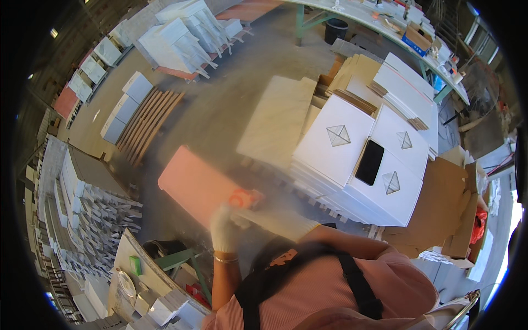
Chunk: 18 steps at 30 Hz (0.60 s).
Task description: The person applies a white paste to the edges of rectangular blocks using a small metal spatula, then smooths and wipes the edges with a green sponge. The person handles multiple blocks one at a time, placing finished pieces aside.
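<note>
Both my hands wear pale work gloves and come together in front of my body, smeared by motion. My left hand (224, 228) is raised, with a band round the wrist below the cuff. From the right, my right hand (283, 223) reaches across toward it, and the two seem to meet at the fingers. Whether anything is between them I cannot make out. Just beyond them lies a pink rectangular panel (197, 184) with a red mark near its right end.
To the right stand stacked white boxes (335, 154) with a black phone (369, 161) on top. A pale slab (273, 124) lies beside them. Stacked grey-white pieces (91, 214) fill the left side. A slatted pallet (149, 124) sits farther off, and a long workbench (374, 25) runs behind.
</note>
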### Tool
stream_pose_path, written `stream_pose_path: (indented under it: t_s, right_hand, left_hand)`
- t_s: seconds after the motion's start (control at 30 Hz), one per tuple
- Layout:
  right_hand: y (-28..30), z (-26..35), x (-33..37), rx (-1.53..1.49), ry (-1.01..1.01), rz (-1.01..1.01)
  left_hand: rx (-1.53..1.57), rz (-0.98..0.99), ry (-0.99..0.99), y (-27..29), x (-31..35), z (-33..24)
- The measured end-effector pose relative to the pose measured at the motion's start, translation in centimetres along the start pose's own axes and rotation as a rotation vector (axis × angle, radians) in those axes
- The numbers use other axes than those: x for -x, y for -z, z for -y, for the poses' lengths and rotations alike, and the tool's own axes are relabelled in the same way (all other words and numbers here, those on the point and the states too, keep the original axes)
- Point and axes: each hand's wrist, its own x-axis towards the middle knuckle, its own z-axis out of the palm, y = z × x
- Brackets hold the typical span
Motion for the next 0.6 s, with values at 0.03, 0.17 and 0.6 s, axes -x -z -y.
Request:
stream_pose_path:
  t_s: [0.03,0.17,0.6]
  right_hand:
    - [0.3,0.0,0.2,-0.094,-0.060,-0.049]
    - [0.3,-0.1,2.2,-0.482,-0.157,-0.215]
    - [-0.9,1.1,-0.3,-0.370,-0.284,-0.035]
  left_hand:
    - [-0.181,0.145,-0.053,0.2,-0.8,0.2]
    - [-0.623,0.415,-0.130,1.9,-3.1,1.6]
    - [-0.558,0.378,-0.064,1.9,-5.5,2.1]
